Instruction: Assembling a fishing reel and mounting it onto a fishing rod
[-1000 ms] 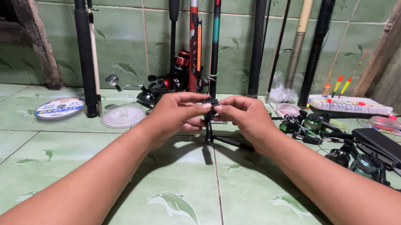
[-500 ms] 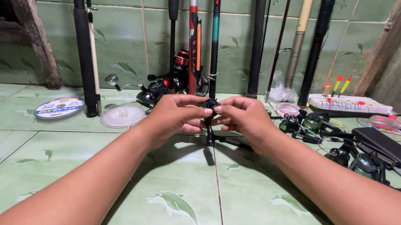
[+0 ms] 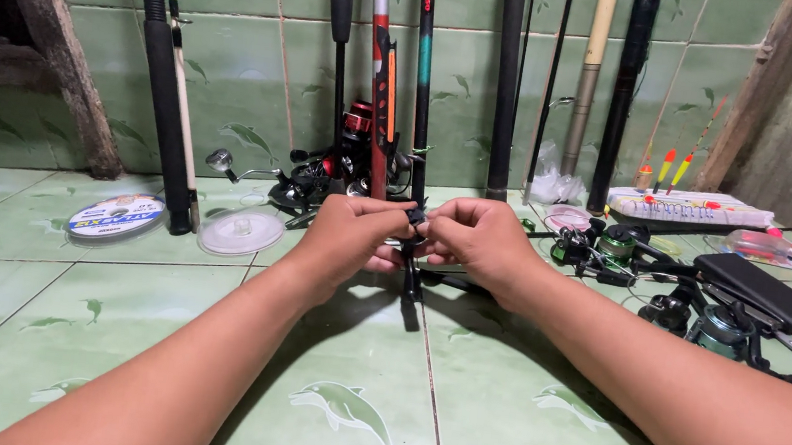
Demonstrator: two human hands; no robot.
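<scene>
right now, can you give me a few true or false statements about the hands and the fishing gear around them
1. Both hands, left hand and right hand, pinch a small black part on a dark rod. True.
2. The rods lie flat on the floor. False: they lean upright against the green tiled wall.
3. A clear line spool lies on the floor left of the hands. True.
4. The black case sits left of the hands. False: it lies to the right.
5. The floor tiles show dolphins. True.
</scene>
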